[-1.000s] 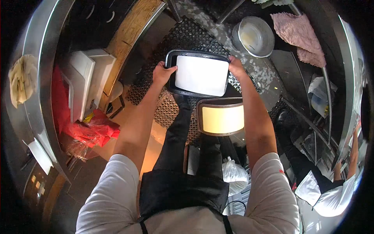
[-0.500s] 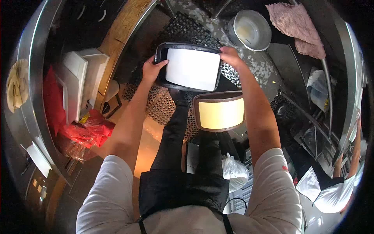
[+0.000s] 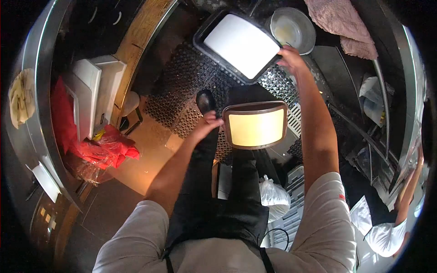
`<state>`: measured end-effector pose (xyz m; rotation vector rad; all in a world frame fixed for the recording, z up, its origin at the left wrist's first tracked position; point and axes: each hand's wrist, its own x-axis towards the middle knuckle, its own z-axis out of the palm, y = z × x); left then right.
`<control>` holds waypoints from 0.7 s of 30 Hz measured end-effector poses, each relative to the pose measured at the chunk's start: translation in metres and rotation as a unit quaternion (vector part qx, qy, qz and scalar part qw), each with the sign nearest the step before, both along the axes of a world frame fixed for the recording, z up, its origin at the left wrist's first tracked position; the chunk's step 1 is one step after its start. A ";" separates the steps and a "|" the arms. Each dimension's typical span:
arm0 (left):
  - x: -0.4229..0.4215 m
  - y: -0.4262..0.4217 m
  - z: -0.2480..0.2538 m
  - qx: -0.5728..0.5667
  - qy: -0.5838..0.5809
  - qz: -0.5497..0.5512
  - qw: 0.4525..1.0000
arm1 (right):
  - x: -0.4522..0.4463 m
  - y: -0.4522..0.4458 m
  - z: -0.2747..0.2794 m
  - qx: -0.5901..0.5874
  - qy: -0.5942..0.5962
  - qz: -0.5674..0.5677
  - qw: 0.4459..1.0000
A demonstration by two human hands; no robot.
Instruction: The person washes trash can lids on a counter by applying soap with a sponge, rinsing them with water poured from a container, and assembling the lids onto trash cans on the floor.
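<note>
A black-rimmed tray (image 3: 201, 44) with a bright white inside is tilted in the upper middle, gripped at its right corner by my right hand (image 3: 291, 59). Below it is a brown-rimmed tray (image 3: 226, 129) with a pale yellow inside. My left hand (image 3: 209, 125) is at the left edge of this brown tray, thumb and fingers close to the rim. Whether the left fingers grip the rim is too unclear to tell.
A metal bowl (image 3: 306, 34) with some liquid and a pink cloth (image 3: 339, 20) are at the upper right. White panels (image 3: 107, 91) and red plastic (image 3: 107, 148) lie left. A white bag (image 3: 274, 200) is below. A co-worker's arm (image 3: 409, 182) shows at far right.
My left hand has let go of the black-rimmed tray and come down to the brown tray's left side. The black-rimmed tray has moved up and tilted, still in my right hand.
</note>
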<state>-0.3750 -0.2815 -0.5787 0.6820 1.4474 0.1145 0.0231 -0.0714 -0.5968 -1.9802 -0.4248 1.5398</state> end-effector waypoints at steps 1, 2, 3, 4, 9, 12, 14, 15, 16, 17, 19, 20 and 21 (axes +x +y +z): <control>0.012 -0.013 0.001 -0.022 -0.104 -0.025 0.994 | 0.012 -0.010 -0.001 0.014 -0.004 -0.018 1.000; 0.026 -0.037 -0.013 -0.024 -0.148 0.028 0.988 | 0.024 -0.020 -0.001 0.027 -0.008 -0.036 0.999; 0.040 -0.055 -0.029 0.010 -0.095 0.063 0.993 | 0.039 -0.032 -0.001 0.042 0.010 -0.029 0.999; 0.050 -0.066 -0.037 0.044 -0.041 0.098 0.993 | 0.054 -0.045 -0.001 0.057 0.028 -0.022 0.998; 0.083 -0.027 -0.007 0.108 0.203 -0.054 0.972 | 0.071 -0.093 0.022 0.058 0.029 -0.073 0.995; 0.094 -0.005 0.004 0.107 0.213 -0.102 0.966 | 0.092 -0.118 0.014 0.050 0.022 -0.076 0.996; 0.099 0.011 0.023 0.118 0.208 -0.131 0.962 | 0.094 -0.123 0.027 0.032 -0.004 -0.074 0.997; 0.100 0.018 0.037 0.130 0.206 -0.140 0.960 | 0.091 -0.127 0.040 0.049 -0.023 -0.070 0.996; 0.100 0.023 0.044 0.143 0.204 -0.149 0.957 | 0.094 -0.131 0.041 0.052 -0.029 -0.054 0.997; 0.099 0.027 0.050 0.165 0.204 -0.165 0.951 | 0.098 -0.133 0.043 0.039 -0.035 -0.050 0.997; 0.096 0.035 0.062 0.200 0.230 -0.184 0.935 | 0.104 -0.144 0.050 0.023 -0.042 -0.049 0.998; 0.095 0.041 0.073 0.217 0.244 -0.191 0.926 | 0.107 -0.151 0.056 0.023 -0.045 -0.052 0.997; 0.092 0.049 0.086 0.210 0.264 -0.220 0.915 | 0.110 -0.151 0.062 0.026 -0.047 -0.053 0.997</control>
